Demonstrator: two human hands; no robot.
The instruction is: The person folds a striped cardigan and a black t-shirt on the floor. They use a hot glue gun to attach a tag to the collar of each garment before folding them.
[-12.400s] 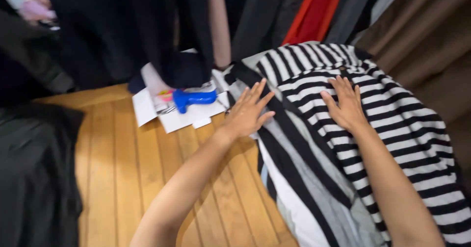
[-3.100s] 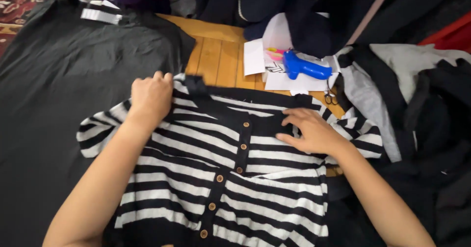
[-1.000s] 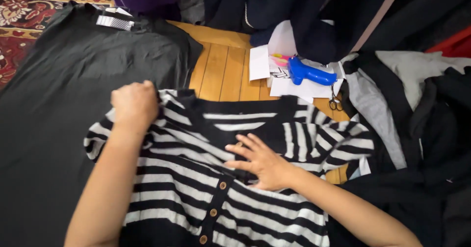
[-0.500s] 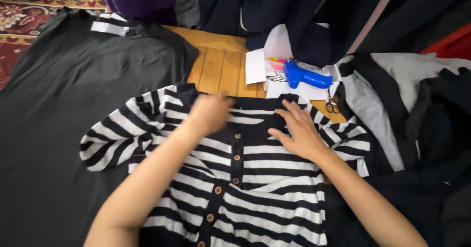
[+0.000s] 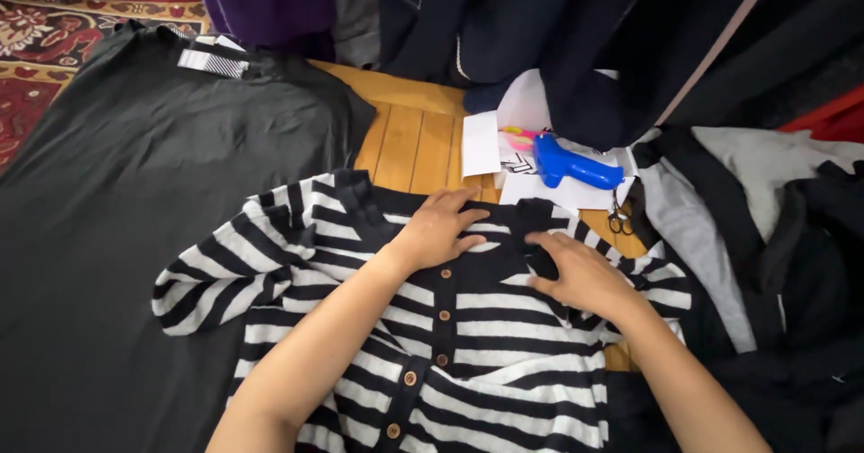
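Your left hand (image 5: 438, 230) now lies flat, fingers spread and gripping nothing, on the neckline of the black-and-white striped knit top with a row of small brown buttons (image 5: 450, 345); half a second ago it was coming in from the left, and a second ago it was bunched out on the left shoulder. Your right hand (image 5: 580, 276) is also open, palm down, pressing the cloth just right of the collar, close to where it was a moment back. The striped top lies face up across the pale wooden boards (image 5: 409, 147), its left sleeve spread over the large black garment (image 5: 135, 201) beside it. Both hands have drawn together at the collar, so the work reads as smoothing the neck area rather than the sleeve. Beyond your hands a blue plastic tagging gun (image 5: 571, 165) rests on white paper slips (image 5: 480, 143), with small scissors (image 5: 619, 219) just beside them.
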